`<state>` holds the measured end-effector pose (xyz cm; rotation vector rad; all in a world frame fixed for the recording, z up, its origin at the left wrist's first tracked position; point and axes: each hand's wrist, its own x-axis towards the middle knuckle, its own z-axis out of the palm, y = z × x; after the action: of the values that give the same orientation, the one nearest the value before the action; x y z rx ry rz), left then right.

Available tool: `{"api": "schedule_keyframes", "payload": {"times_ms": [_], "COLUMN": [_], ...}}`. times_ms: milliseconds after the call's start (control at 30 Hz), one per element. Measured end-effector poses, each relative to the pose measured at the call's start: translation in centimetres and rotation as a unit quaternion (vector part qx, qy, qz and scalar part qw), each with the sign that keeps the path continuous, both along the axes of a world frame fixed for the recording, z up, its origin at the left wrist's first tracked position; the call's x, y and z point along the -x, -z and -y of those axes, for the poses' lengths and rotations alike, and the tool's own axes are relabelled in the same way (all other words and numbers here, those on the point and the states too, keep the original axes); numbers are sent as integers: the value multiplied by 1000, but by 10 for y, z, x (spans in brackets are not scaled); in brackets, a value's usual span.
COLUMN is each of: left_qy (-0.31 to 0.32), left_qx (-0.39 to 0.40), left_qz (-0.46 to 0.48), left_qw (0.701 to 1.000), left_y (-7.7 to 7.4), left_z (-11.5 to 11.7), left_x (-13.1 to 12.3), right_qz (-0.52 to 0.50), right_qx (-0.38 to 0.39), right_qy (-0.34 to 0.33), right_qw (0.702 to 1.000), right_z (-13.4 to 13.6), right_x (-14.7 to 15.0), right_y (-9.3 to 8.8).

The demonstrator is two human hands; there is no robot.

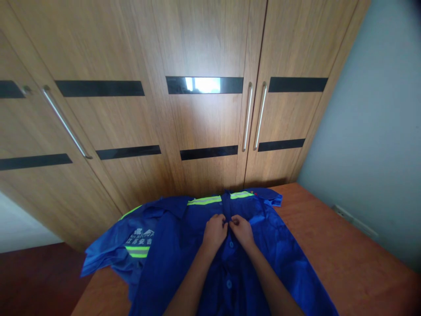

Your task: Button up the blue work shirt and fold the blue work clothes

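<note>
A blue work shirt [187, 254] with yellow-green reflective stripes lies spread out in front of me, its button front running down the middle. My left hand [215, 229] pinches one side of the button placket. Just beside it, my right hand [241, 230] grips the other side, with the fingertips of both hands almost meeting. Below them a blue button [231, 244] shows on the placket, and another button [229, 284] sits lower down. The spot between my fingertips is too small and dark to make out. A short sleeve with white lettering [140, 237] lies to the left.
The shirt rests on an orange-brown wooden surface [315, 237]. Behind it stands a wooden wardrobe [204, 118] with metal handles and black strips. A pale wall [371, 131] with a socket [342, 213] rises on the right. Dark red floor [36, 276] shows at lower left.
</note>
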<state>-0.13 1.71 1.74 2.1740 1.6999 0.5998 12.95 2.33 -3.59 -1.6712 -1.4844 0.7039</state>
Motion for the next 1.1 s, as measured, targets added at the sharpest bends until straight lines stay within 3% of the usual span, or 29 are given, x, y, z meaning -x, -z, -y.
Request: {"api": "schedule_keyframes", "payload": {"times_ms": [233,500,733,1100], "left_qy": [-8,-30,-30,-10], "left_qx": [22,23,43,2], "left_qz": [52,247,357,315], "left_qw": [998,968,933,949], "left_y": [22,40,42,32], "left_z": [-20,-16,-18,-8], "left_x": [1,18,17,17], "right_qz": [-100,-180,-199,-114], "right_qx": [-44,-57,-64,-123], "right_qy": [-23,-31,-28,-35], "right_qw": [994,982,977,985], "right_z": [-2,-3,2,10], "right_x": [-5,-7,-4,4], "right_y": [14,9,2,-6]}}
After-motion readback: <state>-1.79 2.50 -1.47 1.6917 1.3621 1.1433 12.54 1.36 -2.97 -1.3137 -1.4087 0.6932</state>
